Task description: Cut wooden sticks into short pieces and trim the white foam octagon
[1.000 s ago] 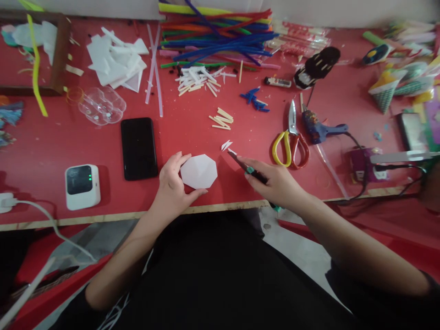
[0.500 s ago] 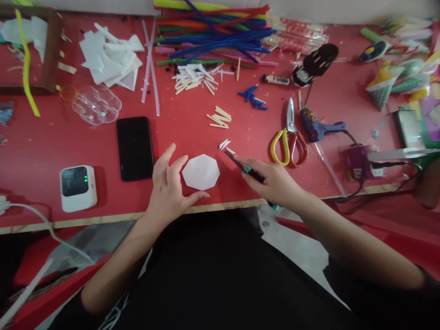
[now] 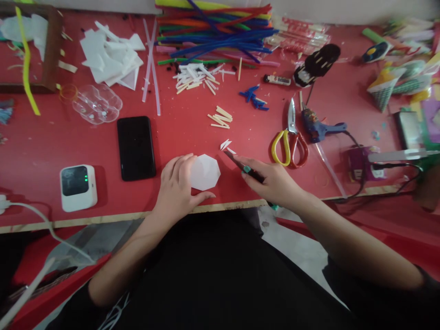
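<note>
A white eight-sided piece of paper or thin board (image 3: 206, 173) lies flat on the red table near its front edge. My left hand (image 3: 178, 182) rests at its left side, the fingertips over that edge and the thumb stretched out below, not pinching it. In my right hand (image 3: 275, 181) is a utility knife (image 3: 253, 174), dark with a green slider, its blade pointing up and left. Just beyond the blade tip are a few small white offcuts (image 3: 227, 145). Scissors (image 3: 290, 142) with one yellow and one red handle lie right of the knife.
A black phone (image 3: 136, 148) and a white device (image 3: 78, 188) are on the left. Short wooden sticks (image 3: 220, 118) and blue pieces (image 3: 253, 97) lie farther back, before a pile of coloured pipe cleaners (image 3: 216, 34). A glue gun (image 3: 318, 126) with its cable is at right.
My left hand has moved right, its fingers coming down over the left edge of the white piece. My right hand with the knife has stayed about where it was.
</note>
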Demonstrator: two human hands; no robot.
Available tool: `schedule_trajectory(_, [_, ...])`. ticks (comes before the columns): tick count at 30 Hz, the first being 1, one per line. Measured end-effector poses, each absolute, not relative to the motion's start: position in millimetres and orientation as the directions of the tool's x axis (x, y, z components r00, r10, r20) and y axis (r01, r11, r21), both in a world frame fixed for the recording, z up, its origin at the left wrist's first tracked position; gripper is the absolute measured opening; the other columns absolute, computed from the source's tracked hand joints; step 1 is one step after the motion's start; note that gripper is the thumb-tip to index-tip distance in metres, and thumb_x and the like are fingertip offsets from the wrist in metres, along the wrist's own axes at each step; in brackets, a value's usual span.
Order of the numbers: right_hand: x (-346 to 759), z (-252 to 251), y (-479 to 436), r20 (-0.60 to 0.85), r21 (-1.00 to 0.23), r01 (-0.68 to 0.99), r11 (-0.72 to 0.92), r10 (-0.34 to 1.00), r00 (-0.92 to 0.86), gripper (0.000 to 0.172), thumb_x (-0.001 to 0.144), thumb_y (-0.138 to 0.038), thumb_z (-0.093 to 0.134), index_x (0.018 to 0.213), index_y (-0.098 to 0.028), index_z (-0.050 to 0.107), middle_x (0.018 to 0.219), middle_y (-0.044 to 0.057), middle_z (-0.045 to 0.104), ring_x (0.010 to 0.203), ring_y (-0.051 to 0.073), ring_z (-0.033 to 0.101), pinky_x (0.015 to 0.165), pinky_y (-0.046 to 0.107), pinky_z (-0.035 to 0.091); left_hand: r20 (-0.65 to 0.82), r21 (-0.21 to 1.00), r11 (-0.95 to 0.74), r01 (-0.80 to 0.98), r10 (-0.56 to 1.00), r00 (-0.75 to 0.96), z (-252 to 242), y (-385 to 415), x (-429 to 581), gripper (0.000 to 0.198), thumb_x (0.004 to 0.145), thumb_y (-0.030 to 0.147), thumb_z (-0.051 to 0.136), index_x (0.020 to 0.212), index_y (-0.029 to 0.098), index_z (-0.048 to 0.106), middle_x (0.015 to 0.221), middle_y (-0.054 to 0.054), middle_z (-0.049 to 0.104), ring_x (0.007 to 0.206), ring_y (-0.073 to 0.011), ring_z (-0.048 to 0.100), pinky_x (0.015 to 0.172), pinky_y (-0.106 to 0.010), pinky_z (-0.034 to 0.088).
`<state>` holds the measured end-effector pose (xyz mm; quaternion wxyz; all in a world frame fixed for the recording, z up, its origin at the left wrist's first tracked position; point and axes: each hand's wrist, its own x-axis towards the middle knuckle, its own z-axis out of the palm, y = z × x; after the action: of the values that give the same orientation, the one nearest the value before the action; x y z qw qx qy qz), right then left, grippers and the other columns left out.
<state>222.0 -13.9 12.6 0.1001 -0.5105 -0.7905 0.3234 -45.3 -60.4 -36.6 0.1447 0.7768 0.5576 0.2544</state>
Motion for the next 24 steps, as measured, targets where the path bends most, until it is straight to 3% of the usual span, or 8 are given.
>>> schedule_trajectory(5, [223, 13, -14, -0.169, -0.617, 0.739, 0.270, 0.872, -0.460, 0.053, 0.092, -0.020, 0.052, 0.144, -0.023, 0.056, 0.126, 0.007, 0.073, 0.077, 0.014, 0.072, 0.070, 0.027, 0.059, 0.276, 0.527, -0.335, 0.781, 0.937, 0.216, -37, -57, -40, 0.089, 0.079, 0.059, 0.076, 0.147, 0.017, 0.036, 0.137, -0.020, 0.058, 0.125, -0.0372, 0.054, 0.107, -0.056, 0.043])
schedule_trajectory(12, [225, 12, -13, -0.147, -0.620, 0.734, 0.278, 0.878, -0.457, 0.052, 0.091, -0.022, 0.052, 0.142, -0.022, 0.057, 0.122, 0.007, 0.074, 0.076, 0.014, 0.071, 0.072, 0.027, 0.058, 0.333, 0.524, -0.360, 0.772, 0.921, 0.204, -21, -51, -43, 0.036, 0.100, 0.036, 0.048, 0.129, 0.017, 0.057, 0.121, -0.013, 0.072, 0.104, -0.0263, 0.070, 0.092, -0.040, 0.055])
schedule_trajectory(15, [224, 12, -14, -0.151, -0.621, 0.735, 0.270, 0.880, -0.451, 0.051, 0.090, -0.022, 0.052, 0.141, -0.021, 0.059, 0.120, 0.007, 0.075, 0.071, 0.012, 0.069, 0.070, 0.026, 0.058, 0.362, 0.568, -0.250, 0.784, 0.931, 0.035, -22, -44, -46, 0.038, 0.104, 0.030, 0.039, 0.136, 0.016, 0.052, 0.126, -0.014, 0.069, 0.109, -0.0234, 0.070, 0.090, -0.033, 0.055])
schedule_trajectory(18, [224, 12, -15, -0.150, -0.624, 0.735, 0.266, 0.882, -0.446, 0.051, 0.090, -0.021, 0.052, 0.140, -0.020, 0.059, 0.116, 0.006, 0.076, 0.068, 0.012, 0.068, 0.069, 0.025, 0.057, 0.339, 0.574, -0.136, 0.808, 0.937, -0.083, -26, -36, -46, 0.040, 0.104, 0.029, 0.038, 0.140, 0.014, 0.048, 0.132, -0.015, 0.065, 0.114, -0.0238, 0.068, 0.093, -0.033, 0.055])
schedule_trajectory(24, [224, 13, -16, -0.156, -0.621, 0.738, 0.263, 0.882, -0.445, 0.052, 0.091, -0.022, 0.052, 0.143, -0.021, 0.057, 0.122, 0.007, 0.074, 0.072, 0.013, 0.070, 0.069, 0.026, 0.058, 0.241, 0.354, -0.059, 0.933, 0.970, -0.030, -31, -37, -44, 0.039, 0.099, 0.037, 0.046, 0.127, 0.014, 0.060, 0.095, -0.013, 0.074, 0.093, -0.0320, 0.068, 0.079, -0.043, 0.055])
